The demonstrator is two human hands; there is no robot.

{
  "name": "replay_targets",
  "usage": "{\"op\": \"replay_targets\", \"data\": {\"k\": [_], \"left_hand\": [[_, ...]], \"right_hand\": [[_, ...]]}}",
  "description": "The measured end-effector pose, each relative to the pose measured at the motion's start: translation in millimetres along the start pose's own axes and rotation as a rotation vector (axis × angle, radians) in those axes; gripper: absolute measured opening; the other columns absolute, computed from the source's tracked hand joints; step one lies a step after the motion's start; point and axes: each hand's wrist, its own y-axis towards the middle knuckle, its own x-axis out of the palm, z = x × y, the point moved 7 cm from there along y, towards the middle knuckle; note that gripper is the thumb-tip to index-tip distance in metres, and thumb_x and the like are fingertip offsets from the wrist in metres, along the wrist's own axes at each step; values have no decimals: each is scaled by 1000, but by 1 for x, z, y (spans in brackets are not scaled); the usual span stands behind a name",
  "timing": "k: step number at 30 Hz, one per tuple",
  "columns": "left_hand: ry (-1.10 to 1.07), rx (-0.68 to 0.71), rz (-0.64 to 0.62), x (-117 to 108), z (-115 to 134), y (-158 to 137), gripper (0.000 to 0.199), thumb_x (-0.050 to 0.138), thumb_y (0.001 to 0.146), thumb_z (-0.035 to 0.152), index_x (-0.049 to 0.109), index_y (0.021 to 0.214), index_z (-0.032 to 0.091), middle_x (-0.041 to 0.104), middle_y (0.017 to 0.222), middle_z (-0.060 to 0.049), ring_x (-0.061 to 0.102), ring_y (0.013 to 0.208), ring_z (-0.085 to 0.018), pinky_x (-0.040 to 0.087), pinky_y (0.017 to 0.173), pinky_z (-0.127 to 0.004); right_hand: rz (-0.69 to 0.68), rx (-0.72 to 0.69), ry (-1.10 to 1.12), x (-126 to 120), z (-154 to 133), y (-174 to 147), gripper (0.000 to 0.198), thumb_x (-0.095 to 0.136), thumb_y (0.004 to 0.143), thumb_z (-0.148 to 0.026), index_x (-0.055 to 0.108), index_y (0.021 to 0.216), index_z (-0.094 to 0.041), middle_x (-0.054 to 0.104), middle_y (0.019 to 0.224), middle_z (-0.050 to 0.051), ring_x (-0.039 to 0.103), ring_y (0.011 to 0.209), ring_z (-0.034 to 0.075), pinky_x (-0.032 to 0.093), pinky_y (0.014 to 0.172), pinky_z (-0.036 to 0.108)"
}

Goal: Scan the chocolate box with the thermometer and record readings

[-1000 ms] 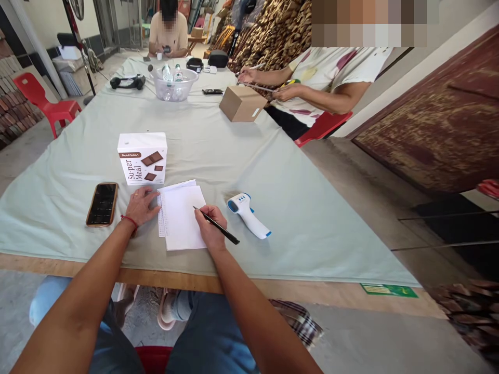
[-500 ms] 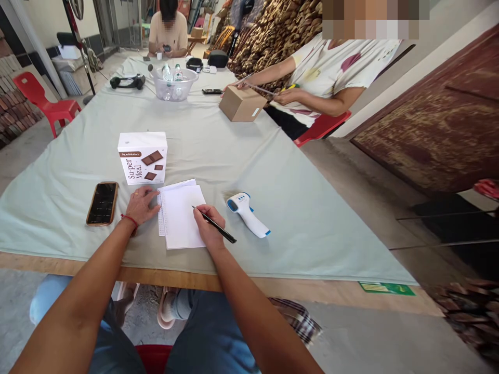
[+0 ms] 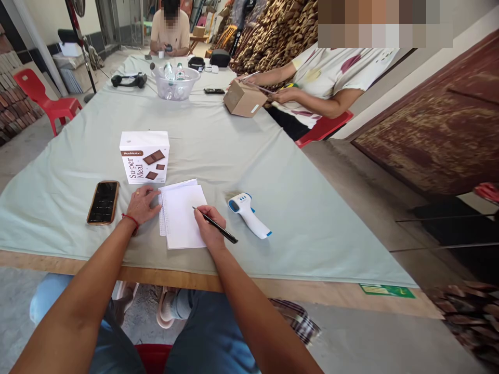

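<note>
The black pen (image 3: 227, 234) is clamped between the thumb and the fingers of the right hand (image 3: 210, 227), with its tip pointed at the right part of the top paper sheet (image 3: 182, 218). By the left hand (image 3: 143, 205) nothing is grasped: its fingers are spread on the cloth, and the left edge of the papers is reached by the fingertips. The papers are laid flat on the cloth, between both hands. No writing can be made out on the top sheet, and whether it is touched by the tip cannot be told.

The step in hand is judged to be a writing posture; for a stroke, the tip would need to be pressed down and the sheet to be steadied by the left hand.

Clear bottles (image 3: 180, 74) are held in the transparent basin (image 3: 193, 85) farther away. The contents of the white carton (image 3: 136, 139), stood upright behind the papers, are hidden, as are those of the cardboard box (image 3: 242, 102), placed before a co-worker (image 3: 331, 75).
</note>
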Motion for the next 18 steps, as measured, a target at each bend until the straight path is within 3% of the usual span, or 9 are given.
{"op": "replay_targets", "data": {"k": [18], "left_hand": [[34, 1, -32, 1, 2, 0, 46, 60, 82, 41, 63, 124, 24, 50, 126, -12, 49, 111, -31, 40, 97, -49]], "right_hand": [[-12, -12, 19, 0, -3, -1, 21, 59, 71, -43, 61, 71, -23, 59, 61, -2, 53, 61, 16, 46, 62, 30]]}}
